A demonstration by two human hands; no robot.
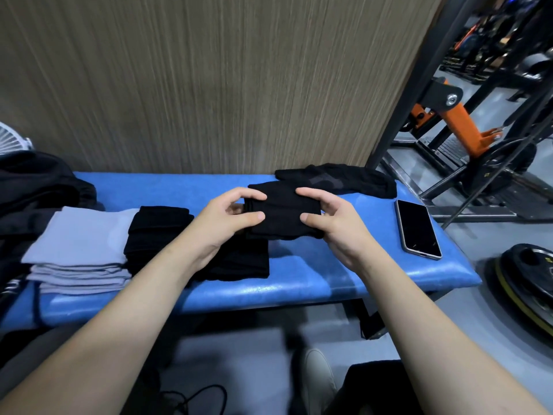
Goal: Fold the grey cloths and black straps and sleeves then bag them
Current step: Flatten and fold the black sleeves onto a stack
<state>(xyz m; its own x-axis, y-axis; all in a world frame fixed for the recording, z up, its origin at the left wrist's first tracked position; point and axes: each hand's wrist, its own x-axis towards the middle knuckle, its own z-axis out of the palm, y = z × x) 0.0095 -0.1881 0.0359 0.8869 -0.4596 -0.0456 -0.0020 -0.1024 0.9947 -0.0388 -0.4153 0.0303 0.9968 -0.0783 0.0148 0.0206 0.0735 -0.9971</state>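
Both hands hold a folded black sleeve [282,209] just above the blue padded bench [314,274]. My left hand [230,217] pinches its left end between thumb and fingers. My right hand [332,218] pinches its right end the same way. Under my left wrist lies a stack of folded black pieces [158,232]. Left of that sits a stack of folded grey cloths [80,250]. A loose black garment [338,179] lies unfolded at the bench's far right.
A dark phone [417,229] lies face up on the bench's right end. A black bag or clothing heap [36,187] fills the far left, with a white fan [12,142] behind it. Gym machines [460,121] and a weight plate [526,283] stand on the floor to the right.
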